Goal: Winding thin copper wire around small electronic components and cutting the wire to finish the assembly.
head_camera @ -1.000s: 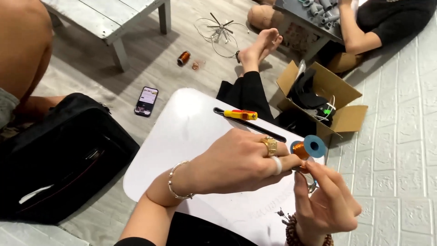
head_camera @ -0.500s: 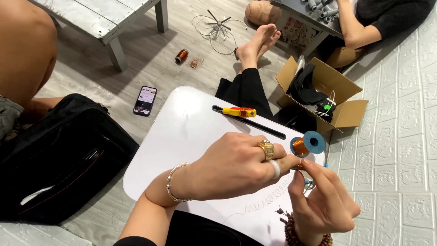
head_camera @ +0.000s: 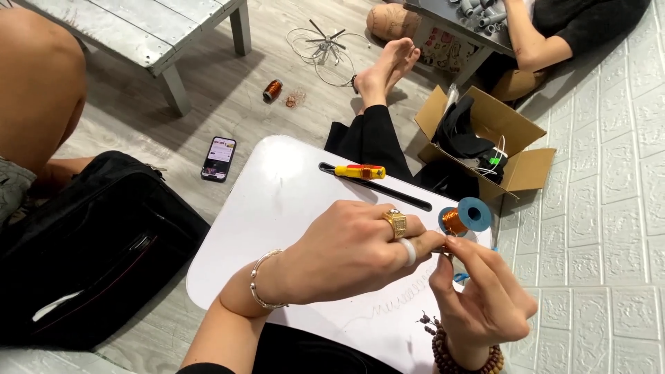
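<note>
- Head view, looking down: both hands meet over the right part of a white lap table.
- Left hand, with a gold ring, a white ring and a silver bracelet, is closed narrow; its fingertips pinch at the copper wire spool. What sits between the fingertips is too small to tell, likely fine wire.
- Right hand, with a bead bracelet at the wrist, is curled, fingers pinched against the left fingertips just below the spool; cannot tell what it grips.
- Spool: blue flange, copper winding, sits at the table's right edge, touching or just beside the fingertips; whether it is lifted or resting on the table is unclear.
- Progress, judged: the spool looks well wound, wire handling in hand, mid-step; no finished piece shows. A faint wavy wire trace lies on the table near the wrists.
- Yellow-and-red screwdriver lies untouched in the table's far slot, well apart from the hands.
- Floor, far: second copper spool with a loose wire bit beside it, and a wire frame.
- Phone on the floor left of the table; black bag near left.
- Open cardboard box far right, dark items inside.
- Another person sits at far right, bare feet near the box.
</note>
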